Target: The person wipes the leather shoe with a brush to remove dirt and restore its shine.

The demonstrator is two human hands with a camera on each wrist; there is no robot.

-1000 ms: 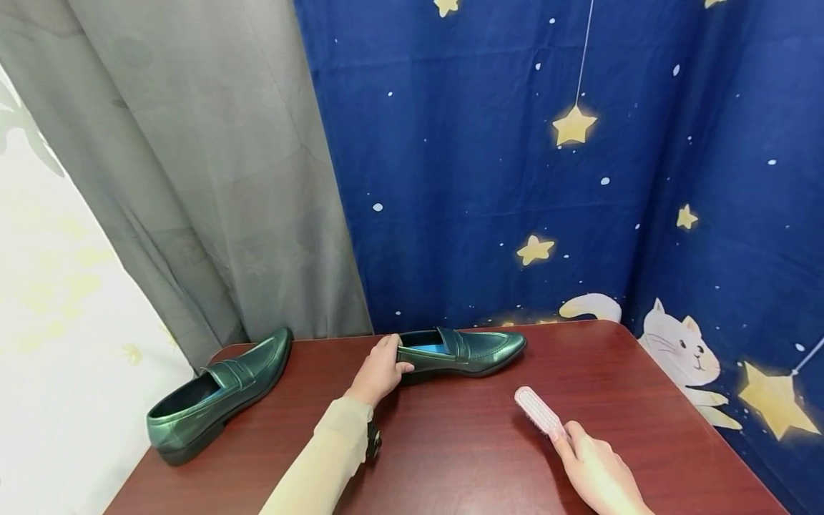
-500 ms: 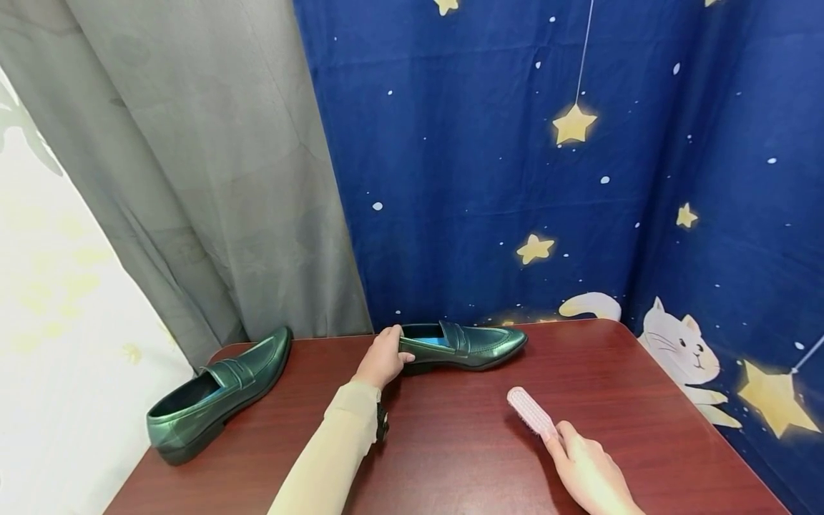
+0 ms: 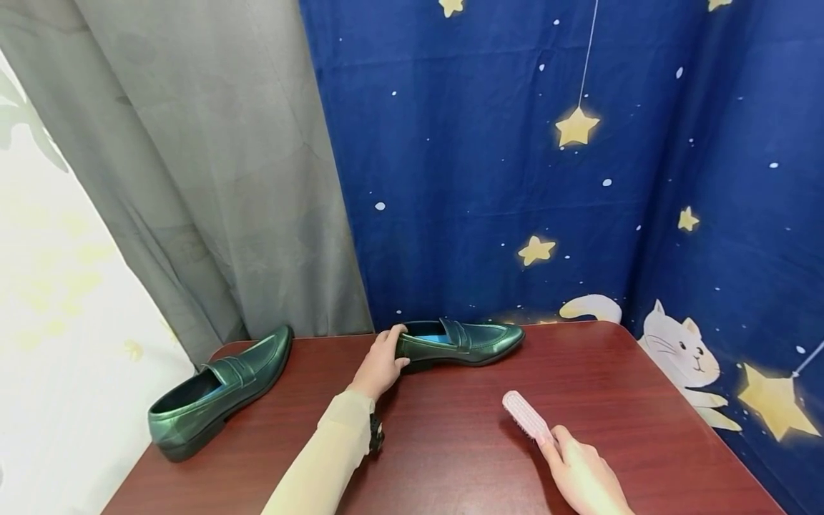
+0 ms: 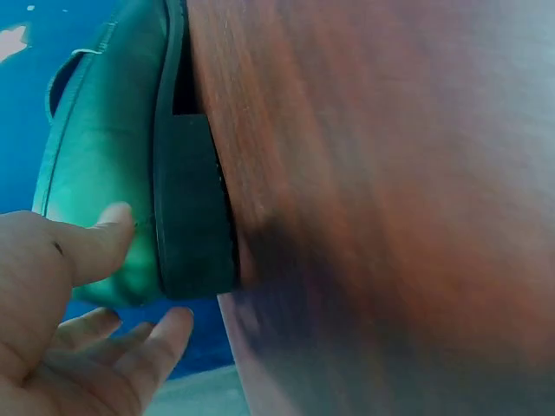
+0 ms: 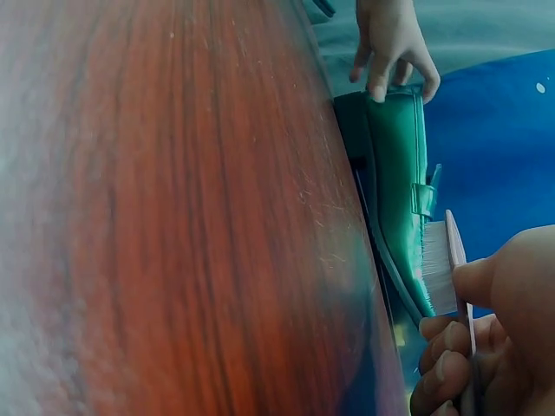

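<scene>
A dark green loafer (image 3: 473, 345) with a blue insole stands by the table's back edge, toe to the right. My left hand (image 3: 380, 366) is at its heel; in the left wrist view the thumb (image 4: 108, 243) lies on the heel's side and the other fingers reach behind it. A pink-backed brush (image 3: 524, 413) is gripped by its handle in my right hand (image 3: 589, 472), in front of the shoe's toe and apart from it in the head view. Its pale bristles (image 5: 440, 264) show in the right wrist view. The matching loafer (image 3: 222, 393) stands at the left.
The reddish-brown wooden table (image 3: 444, 450) has a rounded back right corner. Right behind it hang a grey curtain (image 3: 277, 214) and a blue curtain (image 3: 470, 179) with stars and a white cat.
The loafer at my left hand has shifted slightly back toward the curtain, and the hand with it. My right hand and the brush have drifted a little to the left.
</scene>
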